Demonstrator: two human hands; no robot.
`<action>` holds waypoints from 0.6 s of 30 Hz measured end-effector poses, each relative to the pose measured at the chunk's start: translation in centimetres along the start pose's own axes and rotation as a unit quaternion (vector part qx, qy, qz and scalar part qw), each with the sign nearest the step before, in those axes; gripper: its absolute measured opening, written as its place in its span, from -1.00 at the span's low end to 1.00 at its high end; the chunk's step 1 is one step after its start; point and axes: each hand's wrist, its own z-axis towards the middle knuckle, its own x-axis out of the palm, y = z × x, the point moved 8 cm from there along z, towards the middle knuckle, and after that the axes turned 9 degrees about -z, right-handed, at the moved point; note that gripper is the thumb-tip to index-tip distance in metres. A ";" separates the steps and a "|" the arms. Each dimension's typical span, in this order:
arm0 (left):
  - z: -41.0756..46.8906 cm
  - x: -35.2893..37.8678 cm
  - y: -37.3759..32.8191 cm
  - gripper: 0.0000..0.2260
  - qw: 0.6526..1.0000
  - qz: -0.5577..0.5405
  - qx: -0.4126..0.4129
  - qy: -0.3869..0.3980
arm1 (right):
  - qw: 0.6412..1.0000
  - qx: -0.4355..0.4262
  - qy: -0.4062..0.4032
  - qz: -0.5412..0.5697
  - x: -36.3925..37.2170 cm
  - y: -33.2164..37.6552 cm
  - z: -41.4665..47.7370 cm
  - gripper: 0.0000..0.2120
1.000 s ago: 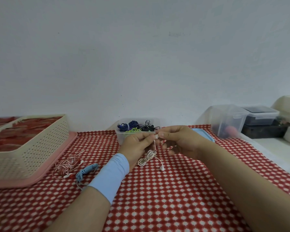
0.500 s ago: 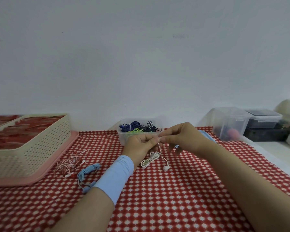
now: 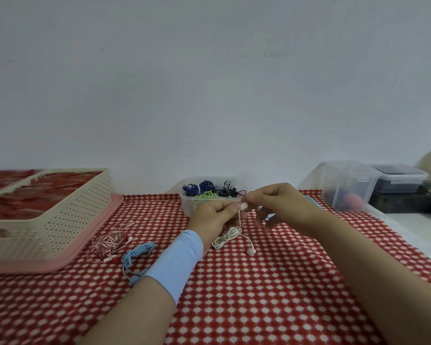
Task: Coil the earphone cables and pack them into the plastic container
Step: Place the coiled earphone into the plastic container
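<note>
Little has changed: the left hand (image 3: 213, 216) and right hand (image 3: 285, 207) still pinch the top end of the white earphone cable (image 3: 224, 240) between fingertips, just before the plastic container (image 3: 188, 206). Its coiled part rests on the checked tablecloth (image 3: 259, 295), while the right hand's lower fingers have loosened outward.

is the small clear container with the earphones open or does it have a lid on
Open: no lid covers the clear container; coiled earphones heap up above its rim.
</note>
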 end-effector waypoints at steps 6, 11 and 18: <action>-0.4 0.7 -0.4 -0.89 0.999 -0.026 -0.013 0.032 | 0.994 0.053 0.057 0.076 0.5 -1.1 -0.3 -0.81; -0.4 1.0 -0.3 -0.89 0.998 -0.024 -0.021 0.052 | 0.993 0.065 0.058 0.084 0.8 -1.4 -0.3 -0.90; -0.4 1.6 -0.4 -0.89 0.995 -0.068 -0.019 0.063 | 0.988 0.069 0.088 0.110 0.8 -1.4 -0.4 -0.87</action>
